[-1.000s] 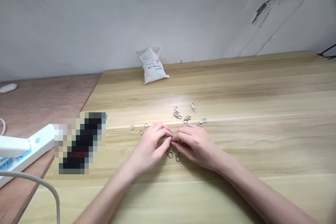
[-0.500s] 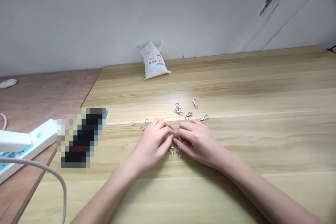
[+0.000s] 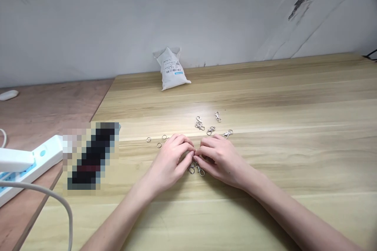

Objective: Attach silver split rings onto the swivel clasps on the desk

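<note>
My left hand [image 3: 172,160] and my right hand [image 3: 224,160] meet fingertip to fingertip low over the table. Both are closed in a pinch, and whatever sits between the fingertips is too small and covered to name. Silver swivel clasps [image 3: 200,170] lie just below the fingertips, partly hidden by my hands. Beyond my right hand are several more clasps with rings, among them a touching cluster [image 3: 199,125], a single one [image 3: 211,130] and another [image 3: 227,134] close to the knuckles. Left of my left hand lie several loose metal rings [image 3: 159,145], one partly behind the fingers.
A white labelled packet [image 3: 173,72] stands at the back by the wall. To the left are a blurred-out dark object [image 3: 92,157], a white power strip [image 3: 50,151] and a grey cable [image 3: 66,204]. A white rounded object [image 3: 8,95] rests on the adjoining brown surface.
The clasp below my fingertips has shifted and tilted slightly. Both hands keep their pinch in nearly the same place; the whole view has moved a little.
</note>
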`<state>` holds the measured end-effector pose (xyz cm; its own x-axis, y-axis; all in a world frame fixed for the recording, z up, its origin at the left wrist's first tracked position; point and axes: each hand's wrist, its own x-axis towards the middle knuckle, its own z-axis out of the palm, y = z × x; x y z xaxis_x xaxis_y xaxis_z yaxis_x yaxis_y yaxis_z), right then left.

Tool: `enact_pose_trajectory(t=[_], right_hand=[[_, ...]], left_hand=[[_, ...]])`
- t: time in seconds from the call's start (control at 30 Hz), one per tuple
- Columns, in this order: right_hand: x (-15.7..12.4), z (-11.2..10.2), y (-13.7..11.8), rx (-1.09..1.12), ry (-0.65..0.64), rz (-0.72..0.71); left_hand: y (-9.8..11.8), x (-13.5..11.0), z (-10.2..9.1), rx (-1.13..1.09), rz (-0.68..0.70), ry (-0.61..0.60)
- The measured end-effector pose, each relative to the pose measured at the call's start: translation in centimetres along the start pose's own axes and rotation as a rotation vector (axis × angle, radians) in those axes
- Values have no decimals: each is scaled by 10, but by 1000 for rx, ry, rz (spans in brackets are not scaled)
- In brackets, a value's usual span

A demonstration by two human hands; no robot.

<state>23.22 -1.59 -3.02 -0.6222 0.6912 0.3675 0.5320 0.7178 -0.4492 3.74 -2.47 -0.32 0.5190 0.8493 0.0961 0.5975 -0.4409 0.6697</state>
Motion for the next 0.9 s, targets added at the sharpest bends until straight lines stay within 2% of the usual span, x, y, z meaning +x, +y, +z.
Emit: enact_pose_trajectory(t=[0.9], right_hand=[[0, 0, 0, 2, -25, 11]], left_hand=[[0, -1, 0, 5, -2, 2]])
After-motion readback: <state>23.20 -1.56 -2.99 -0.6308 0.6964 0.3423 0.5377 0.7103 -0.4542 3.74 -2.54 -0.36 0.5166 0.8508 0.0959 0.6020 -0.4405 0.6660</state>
